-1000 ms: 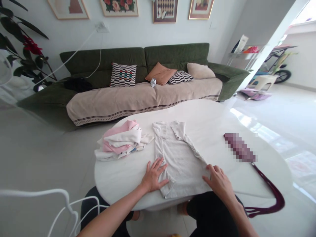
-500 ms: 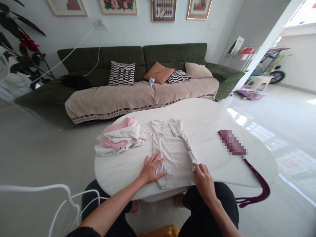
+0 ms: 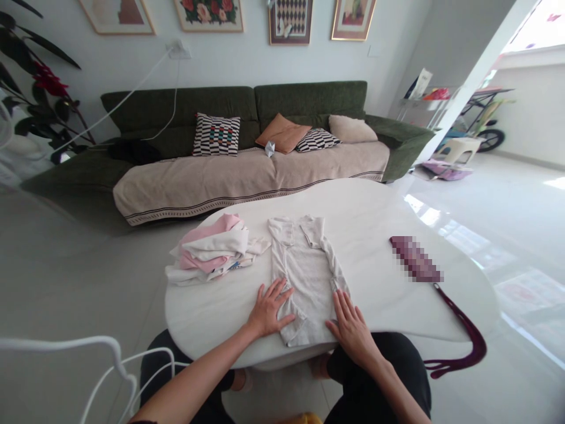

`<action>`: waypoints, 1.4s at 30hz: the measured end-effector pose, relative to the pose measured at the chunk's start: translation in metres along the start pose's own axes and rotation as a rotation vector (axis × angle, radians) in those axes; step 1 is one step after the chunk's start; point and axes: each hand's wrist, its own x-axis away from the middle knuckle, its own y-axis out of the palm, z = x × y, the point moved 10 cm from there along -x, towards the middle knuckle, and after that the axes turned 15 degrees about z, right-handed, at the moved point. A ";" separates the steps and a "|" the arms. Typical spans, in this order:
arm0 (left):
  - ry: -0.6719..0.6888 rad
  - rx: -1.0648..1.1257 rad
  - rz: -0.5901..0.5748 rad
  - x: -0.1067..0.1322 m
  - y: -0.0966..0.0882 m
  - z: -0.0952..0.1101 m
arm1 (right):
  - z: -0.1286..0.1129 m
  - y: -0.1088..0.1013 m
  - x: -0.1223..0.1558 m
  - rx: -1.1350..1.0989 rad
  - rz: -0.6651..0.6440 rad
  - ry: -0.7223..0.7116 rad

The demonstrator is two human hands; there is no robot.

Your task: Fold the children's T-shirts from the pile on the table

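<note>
Both hands — left hand (image 3: 268,310), right hand (image 3: 349,325) — lie spread flat, hiding the white garment's (image 3: 304,277) hem.

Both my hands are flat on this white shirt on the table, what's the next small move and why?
Probably fold the bottom hem up toward the collar. The white shirt already lies narrowed, sides folded in, with the left hand and right hand pressing its near end flat.

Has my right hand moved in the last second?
Yes. The right hand slid left across the white garment, folding its right side in, and now lies flat closer to the left hand.
</note>
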 end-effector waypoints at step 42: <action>0.004 -0.002 -0.059 -0.001 0.003 0.000 | 0.018 0.065 -0.131 -0.050 -0.079 0.145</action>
